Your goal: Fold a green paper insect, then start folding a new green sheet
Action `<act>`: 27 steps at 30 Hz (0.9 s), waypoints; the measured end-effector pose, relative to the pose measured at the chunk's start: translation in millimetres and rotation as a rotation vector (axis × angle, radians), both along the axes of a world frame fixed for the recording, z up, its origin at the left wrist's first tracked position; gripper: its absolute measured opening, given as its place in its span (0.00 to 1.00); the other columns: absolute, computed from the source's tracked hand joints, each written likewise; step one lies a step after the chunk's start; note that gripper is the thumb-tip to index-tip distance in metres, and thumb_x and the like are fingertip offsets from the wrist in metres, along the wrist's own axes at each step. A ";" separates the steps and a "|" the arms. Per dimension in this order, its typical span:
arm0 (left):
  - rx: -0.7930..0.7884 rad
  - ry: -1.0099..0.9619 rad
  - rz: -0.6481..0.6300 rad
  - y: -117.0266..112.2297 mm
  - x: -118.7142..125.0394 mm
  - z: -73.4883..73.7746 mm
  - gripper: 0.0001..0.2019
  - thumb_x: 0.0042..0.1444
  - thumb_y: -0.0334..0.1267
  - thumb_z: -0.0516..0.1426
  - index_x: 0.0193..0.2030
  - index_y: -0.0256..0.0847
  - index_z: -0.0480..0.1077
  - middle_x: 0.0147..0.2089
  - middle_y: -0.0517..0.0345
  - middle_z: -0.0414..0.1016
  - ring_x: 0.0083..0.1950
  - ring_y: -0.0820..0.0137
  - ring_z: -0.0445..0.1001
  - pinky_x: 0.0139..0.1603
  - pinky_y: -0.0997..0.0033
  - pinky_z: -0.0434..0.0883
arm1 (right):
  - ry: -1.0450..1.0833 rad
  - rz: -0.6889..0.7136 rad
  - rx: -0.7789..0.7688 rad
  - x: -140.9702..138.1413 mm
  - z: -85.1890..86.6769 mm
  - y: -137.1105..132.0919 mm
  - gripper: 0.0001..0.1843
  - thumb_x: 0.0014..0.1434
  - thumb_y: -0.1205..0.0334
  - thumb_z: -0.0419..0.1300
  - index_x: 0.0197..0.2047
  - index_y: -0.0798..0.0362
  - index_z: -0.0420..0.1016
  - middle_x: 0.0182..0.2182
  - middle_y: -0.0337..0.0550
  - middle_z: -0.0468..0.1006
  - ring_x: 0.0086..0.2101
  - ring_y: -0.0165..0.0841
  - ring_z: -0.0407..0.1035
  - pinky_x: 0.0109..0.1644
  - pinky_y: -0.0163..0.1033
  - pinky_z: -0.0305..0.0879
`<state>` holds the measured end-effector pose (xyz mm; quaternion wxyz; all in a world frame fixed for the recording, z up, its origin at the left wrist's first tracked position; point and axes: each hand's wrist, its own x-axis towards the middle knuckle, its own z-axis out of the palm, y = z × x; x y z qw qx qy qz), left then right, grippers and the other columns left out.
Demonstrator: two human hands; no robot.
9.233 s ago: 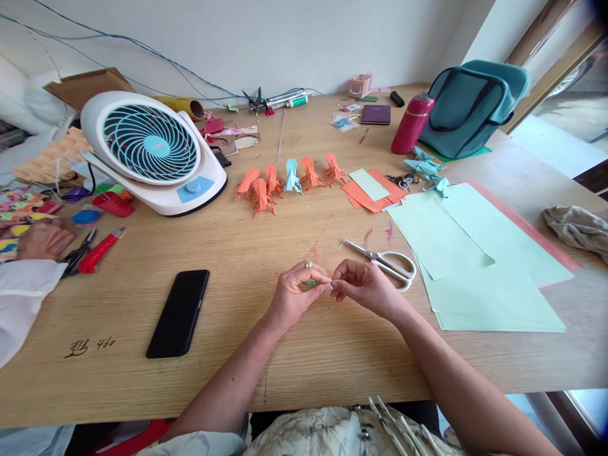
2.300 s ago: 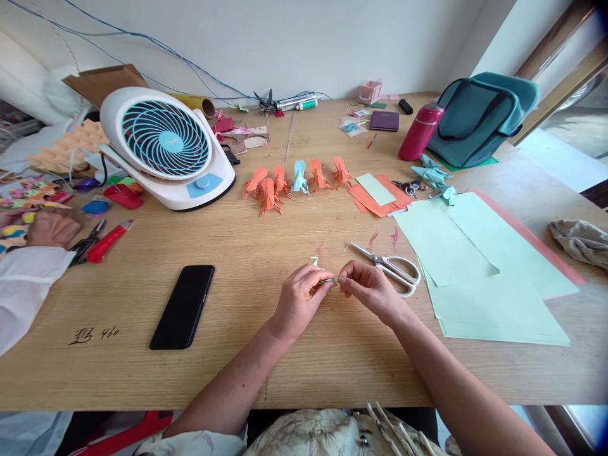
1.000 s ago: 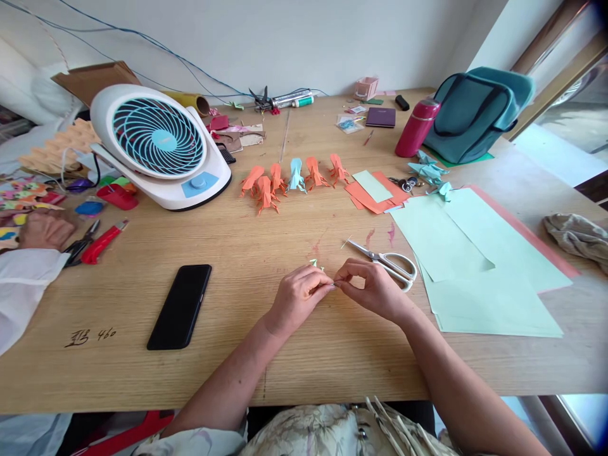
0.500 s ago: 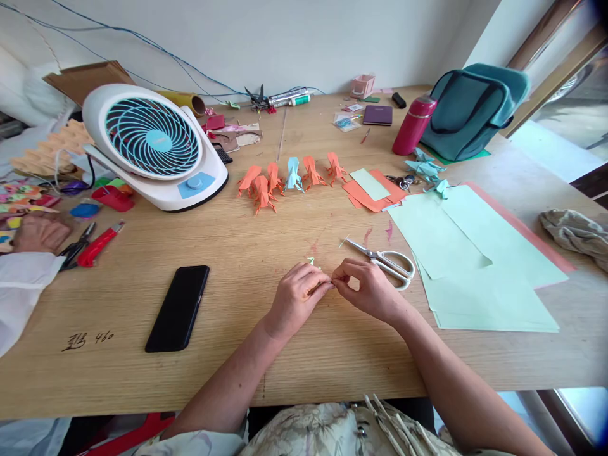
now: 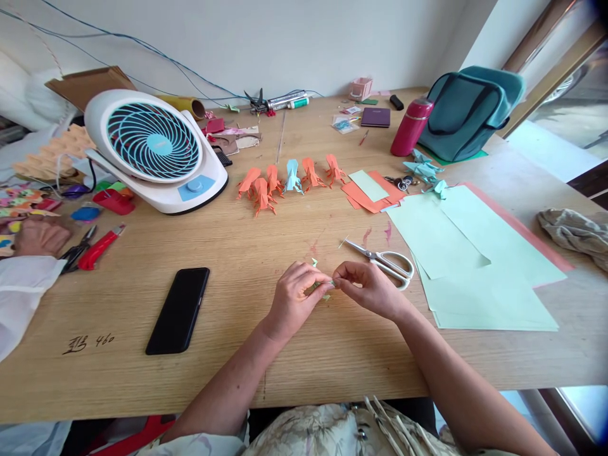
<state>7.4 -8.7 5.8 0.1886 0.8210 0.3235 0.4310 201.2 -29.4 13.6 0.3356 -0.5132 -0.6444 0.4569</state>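
Observation:
My left hand (image 5: 298, 292) and my right hand (image 5: 368, 288) meet over the table, fingertips pinched on a small folded piece of light green paper (image 5: 327, 296). Most of the paper is hidden by the fingers; a tip of it shows above the left knuckles and a bit below the fingertips. Just beyond my right hand lie white-handled scissors (image 5: 393, 266), blades pointing to the back left. Farther back stands a group of folded paper insects, several orange (image 5: 308, 172) and one light blue (image 5: 293, 176).
Light green sheets (image 5: 484, 304) lie at right, near orange paper (image 5: 363, 197). A black phone (image 5: 178, 310) is at left. A white fan (image 5: 156, 149), red cutter (image 5: 101, 247) and another person's hand (image 5: 40, 237) are farther left. A pink bottle (image 5: 412, 126) and teal bag (image 5: 468, 114) stand back right.
The fingers have shifted slightly, and more of the green paper shows around the fingertips. Both hands stay in nearly the same place.

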 end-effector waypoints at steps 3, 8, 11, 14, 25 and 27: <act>0.011 -0.017 -0.001 -0.3 0.7 0.3 0.03 0.61 0.34 0.62 0.35 0.42 0.76 0.33 0.59 0.79 0.36 0.69 0.73 0.42 0.66 0.72 | 0.030 0.009 -0.052 1.5 -1.1 0.8 0.09 0.61 0.58 0.59 0.32 0.53 0.74 0.25 0.37 0.72 0.26 0.29 0.62 0.30 0.36 0.58; 0.032 0.004 0.018 1.0 -0.8 0.4 0.02 0.61 0.35 0.63 0.35 0.43 0.76 0.33 0.58 0.79 0.37 0.68 0.71 0.42 0.66 0.71 | 0.105 0.029 -0.135 6.3 -6.2 2.7 0.13 0.62 0.52 0.59 0.33 0.53 0.73 0.26 0.38 0.72 0.26 0.29 0.61 0.28 0.35 0.55; 0.049 0.038 0.023 1.2 -1.2 1.1 0.01 0.60 0.35 0.63 0.37 0.44 0.77 0.32 0.58 0.78 0.37 0.67 0.70 0.41 0.66 0.70 | 0.157 0.036 -0.190 7.1 -7.1 3.3 0.13 0.62 0.52 0.60 0.33 0.53 0.73 0.27 0.39 0.72 0.28 0.30 0.63 0.30 0.36 0.57; 0.033 0.027 0.024 0.7 -0.6 1.6 0.01 0.60 0.35 0.63 0.37 0.44 0.78 0.32 0.58 0.78 0.37 0.67 0.70 0.42 0.65 0.70 | 0.227 0.034 -0.250 5.8 -5.3 3.6 0.15 0.60 0.50 0.61 0.32 0.53 0.73 0.27 0.39 0.72 0.30 0.31 0.65 0.33 0.37 0.60; -0.078 0.007 0.079 -1.7 0.7 1.6 0.02 0.58 0.37 0.65 0.35 0.44 0.78 0.30 0.59 0.78 0.36 0.67 0.71 0.42 0.64 0.67 | 0.312 0.023 -0.259 1.9 -2.9 3.2 0.18 0.57 0.46 0.64 0.32 0.54 0.74 0.27 0.39 0.72 0.30 0.31 0.65 0.36 0.38 0.60; -0.072 -0.001 0.086 -2.4 1.6 1.5 0.02 0.58 0.36 0.65 0.34 0.44 0.77 0.30 0.60 0.78 0.36 0.68 0.71 0.42 0.64 0.66 | 0.308 0.018 -0.259 1.6 -2.7 3.2 0.18 0.57 0.46 0.64 0.32 0.54 0.74 0.26 0.39 0.72 0.30 0.31 0.65 0.35 0.38 0.60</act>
